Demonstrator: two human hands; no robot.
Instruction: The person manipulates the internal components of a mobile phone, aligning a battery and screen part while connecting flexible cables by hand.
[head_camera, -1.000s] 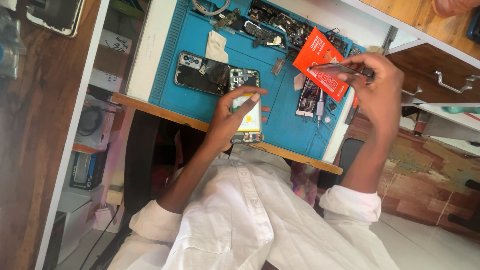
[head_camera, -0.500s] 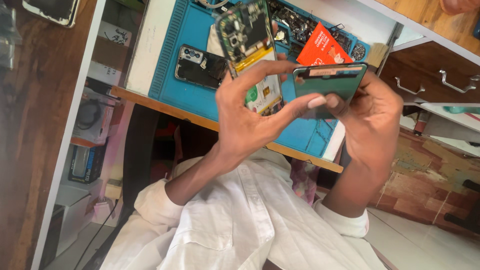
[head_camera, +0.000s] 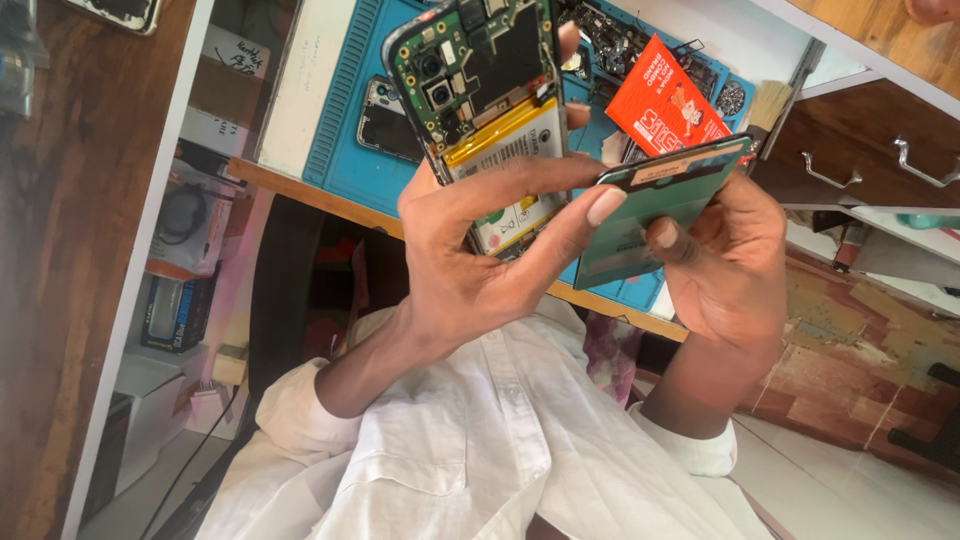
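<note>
From the head camera, the left hand (head_camera: 470, 270) had its grip clamped on an opened phone (head_camera: 490, 110). The phone's back was off, so its green board and yellow battery showed. The fingers wrapped across the lower half of the phone, and the phone stood up above the grip, held over the tabletop.

The right hand (head_camera: 730, 260) had its grip clamped on a dark green back cover (head_camera: 655, 205). The cover stuck out from the grip toward the left hand, and one long left finger touched its edge.

Just past the right grip, an orange-red card package (head_camera: 665, 95) with white print lay on the blue mat (head_camera: 340, 150). A second phone (head_camera: 385, 120) lay flat on the mat, beyond the left grip. Small dark parts (head_camera: 620, 45) sat at the far end of the mat. A brush (head_camera: 770, 100) lay near the package.
</note>
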